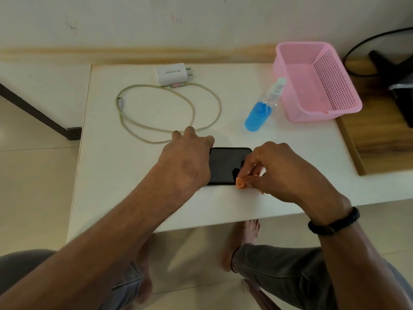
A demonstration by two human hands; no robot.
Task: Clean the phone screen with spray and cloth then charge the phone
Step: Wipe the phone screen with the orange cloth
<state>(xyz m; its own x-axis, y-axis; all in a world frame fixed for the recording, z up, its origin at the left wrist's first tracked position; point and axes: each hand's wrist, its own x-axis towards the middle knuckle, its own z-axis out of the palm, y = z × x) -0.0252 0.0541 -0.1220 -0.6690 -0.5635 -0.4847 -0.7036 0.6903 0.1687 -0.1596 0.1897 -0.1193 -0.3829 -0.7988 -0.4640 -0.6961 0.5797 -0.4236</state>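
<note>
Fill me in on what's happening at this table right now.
A person is wiping a dark phone that lies flat near the front of the white table. The left hand steadies the phone's left end, while the right hand pinches a small orange cloth against the screen's near right part. The spray bottle of blue liquid stands next to a pink basket. The charger and its looped cable lie behind the phone, not plugged into it.
</note>
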